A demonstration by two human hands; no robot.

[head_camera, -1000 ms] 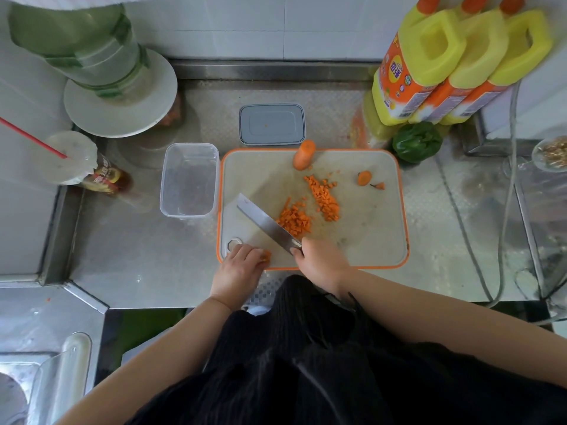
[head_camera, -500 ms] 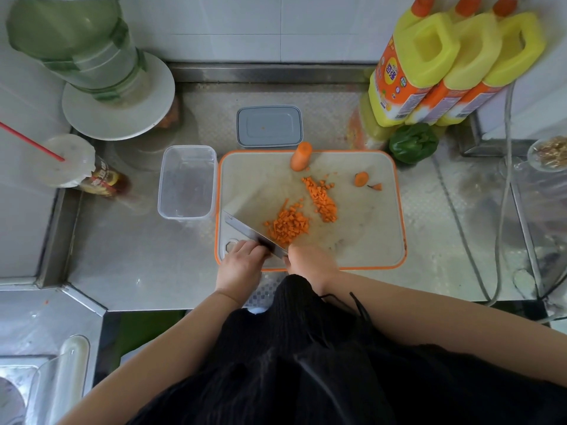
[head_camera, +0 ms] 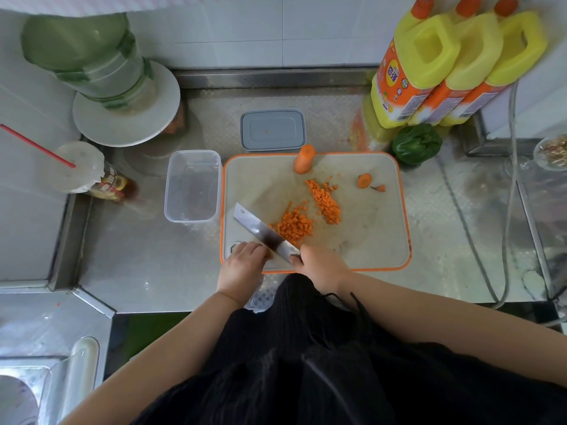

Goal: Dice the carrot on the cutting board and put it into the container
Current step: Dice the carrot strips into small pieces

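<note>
Orange diced carrot heaps (head_camera: 296, 225) just beyond right hand (head_camera: 322, 265), which grips steel cleaver (head_camera: 260, 233); left hand (head_camera: 244, 263) curled, probably pinning carrot (hidden). Clear plastic container (head_camera: 192, 187) far-left.

Steel desk, plastic kit, moist carrot – mostly shiny stuff.
Desk (head_camera: 147, 256): brushed stainless w/ embossed dimple pattern, dull sheen, scuffed. Cutting board (head_camera: 368, 234): matt off-white plastic, stained, w/ glossy orange rim. Knife (head_camera: 260, 233) blade: polished metal, reflective. Container (head_camera: 192, 187): clear smooth plastic; lid (head_camera: 272, 130): grey semi-matt plastic. Diced carrot (head_camera: 296, 225): moist, rough-cut faces. Bottles (head_camera: 429, 65): glossy yellow plastic, printed labels. Green pepper (head_camera: 415, 144): waxy gloss. Wall tiles (head_camera: 245, 29): white, glazed. Person's top (head_camera: 306, 363): black ribbed knit cloth, matt.
</note>
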